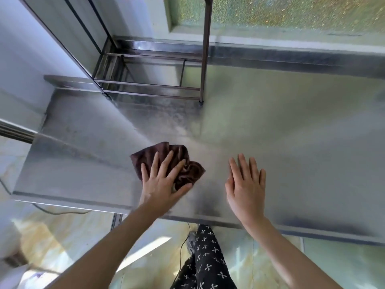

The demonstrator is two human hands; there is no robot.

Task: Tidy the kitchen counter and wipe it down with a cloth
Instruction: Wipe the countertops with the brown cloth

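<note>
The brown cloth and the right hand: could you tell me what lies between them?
Only bare steel counter, seen in the head view, separates the cloth from the right hand.

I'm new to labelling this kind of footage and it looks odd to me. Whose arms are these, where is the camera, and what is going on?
The camera sits on a person's head, looking down, so the arms are their own. The left hand presses a brown cloth flat on a steel counter, fingers straight. The right hand is open, flat at the counter and holding nothing. A metal rack stands at the back. Below the counter edge you see their patterned trousers and the floor.
</note>
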